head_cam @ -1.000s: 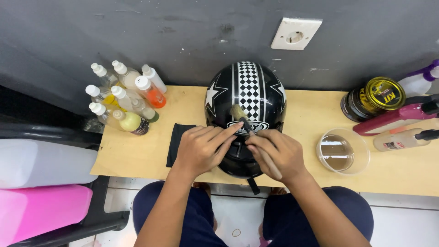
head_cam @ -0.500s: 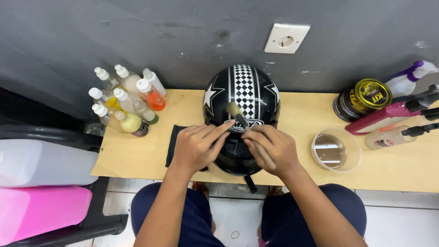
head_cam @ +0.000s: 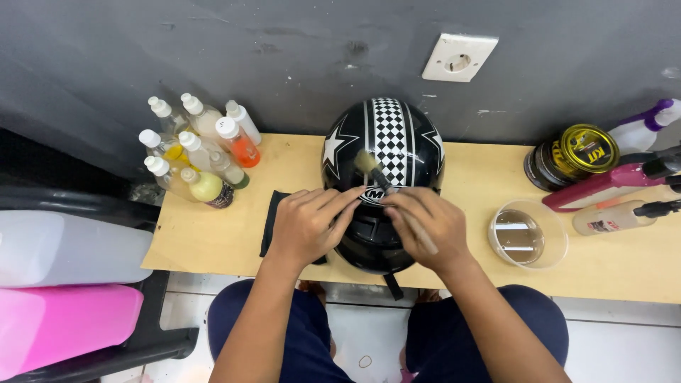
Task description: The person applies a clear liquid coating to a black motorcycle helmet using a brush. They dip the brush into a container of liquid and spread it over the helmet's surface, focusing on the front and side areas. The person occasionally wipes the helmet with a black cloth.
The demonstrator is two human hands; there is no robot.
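Helmet: a shiny black helmet (head_cam: 383, 184) sits in the middle of the tabletop (head_cam: 220, 234), near the front edge. It has white stars on its sides and a black-and-white checked stripe over the top. A dark strap hangs down off the front edge.
Left hand: the left hand (head_cam: 308, 223) lies flat on the left front of the helmet, fingers bent loosely. It grips nothing; it just rests there.
Right hand: the right hand (head_cam: 425, 225) is closed around the handle of a small brush (head_cam: 376, 174).
Brush: its soft, pale bristles touch the helmet just left of the checked stripe. The handle is dark and thin.
Cloth: a black cloth (head_cam: 273, 223) lies flat just left of the helmet, partly under the left hand.
Bottles: a bunch of small clear squeeze bottles (head_cam: 198, 152) with white caps stands at the back left. One holds orange liquid, some hold yellow or pale green, some look almost clear.
Bowl: a round clear bowl (head_cam: 528, 234) sits to the right of the helmet. I cannot tell if anything is in it.
Tin: a round black tin with a gold lid (head_cam: 571, 156) stands at the back right.
Spray bottles: a red one (head_cam: 603, 188) and a pale one (head_cam: 617, 216) lie on their sides at the far right; a purple-topped one (head_cam: 649, 124) is behind them.
Wall: grey and rough, with a white socket (head_cam: 459, 58) above the helmet.
Jugs: a white plastic jug (head_cam: 64, 248) and a pink one (head_cam: 64, 326) lie low on the left, beside the tabletop.
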